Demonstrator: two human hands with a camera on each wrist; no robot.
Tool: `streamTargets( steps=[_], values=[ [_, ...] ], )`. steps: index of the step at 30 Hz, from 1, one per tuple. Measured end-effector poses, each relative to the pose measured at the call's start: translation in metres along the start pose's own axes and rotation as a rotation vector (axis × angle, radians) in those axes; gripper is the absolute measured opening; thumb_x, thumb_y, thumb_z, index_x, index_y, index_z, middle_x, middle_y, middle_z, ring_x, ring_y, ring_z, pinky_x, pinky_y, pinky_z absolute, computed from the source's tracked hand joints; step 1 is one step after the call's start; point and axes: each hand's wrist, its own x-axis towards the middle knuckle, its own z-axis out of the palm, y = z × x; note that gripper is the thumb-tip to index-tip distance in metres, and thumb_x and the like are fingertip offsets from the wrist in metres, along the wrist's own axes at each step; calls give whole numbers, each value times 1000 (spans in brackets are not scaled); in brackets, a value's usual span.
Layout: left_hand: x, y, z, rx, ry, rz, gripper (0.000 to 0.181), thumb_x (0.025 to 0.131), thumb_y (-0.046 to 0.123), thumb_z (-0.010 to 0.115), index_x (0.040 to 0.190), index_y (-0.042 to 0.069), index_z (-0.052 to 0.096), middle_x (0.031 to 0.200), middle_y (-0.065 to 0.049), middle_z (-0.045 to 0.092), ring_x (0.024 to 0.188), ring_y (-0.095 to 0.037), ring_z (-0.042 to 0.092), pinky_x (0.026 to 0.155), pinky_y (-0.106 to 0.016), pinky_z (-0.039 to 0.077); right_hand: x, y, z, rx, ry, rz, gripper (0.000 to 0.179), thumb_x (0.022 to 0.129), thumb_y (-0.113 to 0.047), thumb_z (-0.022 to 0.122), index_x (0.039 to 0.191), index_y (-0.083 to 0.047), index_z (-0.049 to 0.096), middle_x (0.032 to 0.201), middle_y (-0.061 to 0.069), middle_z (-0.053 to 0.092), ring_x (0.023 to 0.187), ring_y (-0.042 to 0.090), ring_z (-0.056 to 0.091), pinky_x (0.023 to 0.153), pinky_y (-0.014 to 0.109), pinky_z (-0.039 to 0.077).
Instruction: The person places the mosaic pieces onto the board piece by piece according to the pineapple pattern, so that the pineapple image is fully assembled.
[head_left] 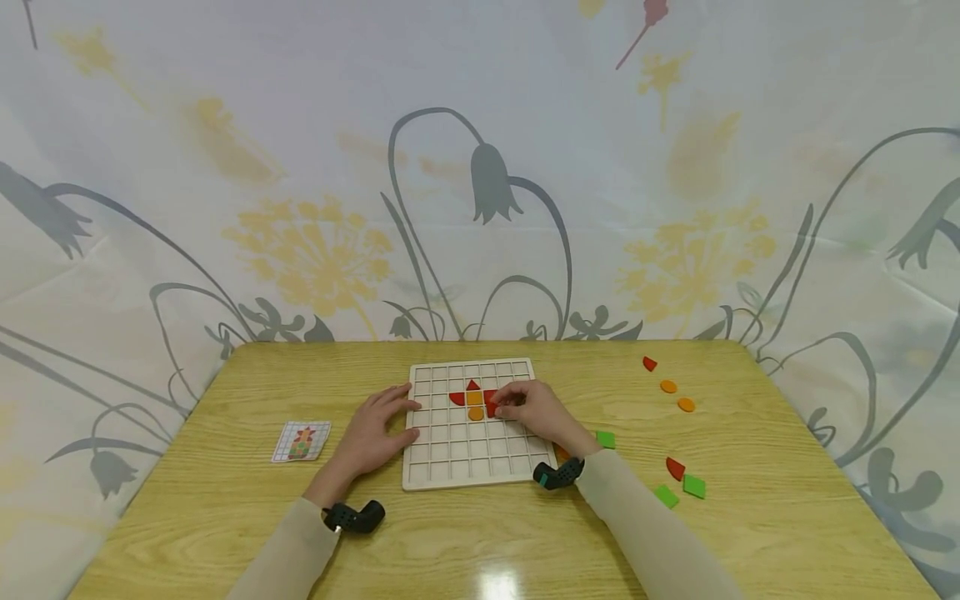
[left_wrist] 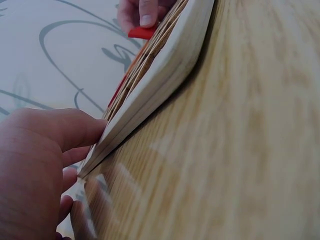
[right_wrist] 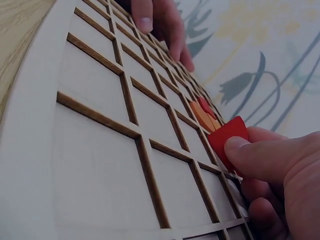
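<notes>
A white grid board (head_left: 480, 477) lies on the table. My left hand (head_left: 375, 432) rests at its left edge, thumb and fingers spread and touching the rim (left_wrist: 165, 75). Over the board's middle right, my right hand (head_left: 538, 410) pinches a red tile (right_wrist: 230, 140) between thumb and fingers. The tile is tilted above the grid; its full outline is partly hidden by the thumb. Beside it in the grid sit a red triangle (head_left: 472, 386), a red quarter-circle tile (head_left: 457, 399), an orange square (head_left: 475, 398) and an orange round tile (head_left: 476, 413).
On the left lies a pattern card (head_left: 302, 442) with a coloured figure on a grid. Loose tiles are scattered to the right: green squares (head_left: 694, 486), orange rounds (head_left: 686, 405) and red quarter-circles (head_left: 675, 468). The right forearm partly covers some. A patterned curtain (head_left: 480, 250) stands behind the table.
</notes>
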Motion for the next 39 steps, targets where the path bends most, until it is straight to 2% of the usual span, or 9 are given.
streamTargets(
  steps=[6,10,16,21,25,32,36,39],
  values=[
    [0,0,0,1,-2,-1,37,91,21,71,126,10,67,154,-11,43,141,-38,35,113,-60,26,1,2,1,-8,6,-55,8,90,-8,73,94,-13,77,89,-3,69,78,15,60,72,31,49],
    [0,1,-1,-1,1,2,37,90,21,71,126,10,67,154,-11,43,141,-38,35,113,-60,26,1,3,2,-8,20,-90,9,88,-5,74,89,-13,77,93,-2,70,83,14,62,75,31,51],
    [0,0,0,-3,2,8,37,90,21,72,126,10,67,153,-11,43,141,-38,35,113,-61,26,2,2,3,-5,40,-79,11,87,-3,75,86,-13,79,98,-1,68,93,18,63,83,34,53],
    [-1,-1,0,-5,7,11,37,91,22,71,125,10,67,153,-11,43,141,-38,35,112,-61,26,2,4,4,-47,34,-91,13,88,-3,74,88,-15,80,102,-2,67,99,20,62,87,36,53],
    [-1,-1,0,-4,6,14,37,91,22,71,126,10,67,154,-12,43,141,-37,35,113,-61,26,2,5,3,-67,28,-98,12,89,-5,73,90,-15,80,104,-1,67,99,20,63,87,36,54],
    [0,0,-1,-13,8,13,37,90,22,72,125,9,67,153,-12,43,141,-38,35,113,-61,26,1,2,3,-65,26,-64,13,89,-6,74,89,-16,80,107,-1,66,104,22,61,88,39,52],
    [0,0,-1,-14,10,15,38,90,22,72,125,9,67,153,-12,43,141,-37,35,113,-61,26,1,2,2,-63,24,-68,12,88,-6,74,89,-16,80,105,-1,67,101,21,62,86,38,52],
    [0,-1,-1,-14,9,13,38,90,22,72,126,10,67,154,-12,43,141,-37,35,113,-61,26,1,1,1,-61,26,-77,11,88,-6,74,92,-15,79,101,-2,68,93,18,62,82,35,52]
  ],
)
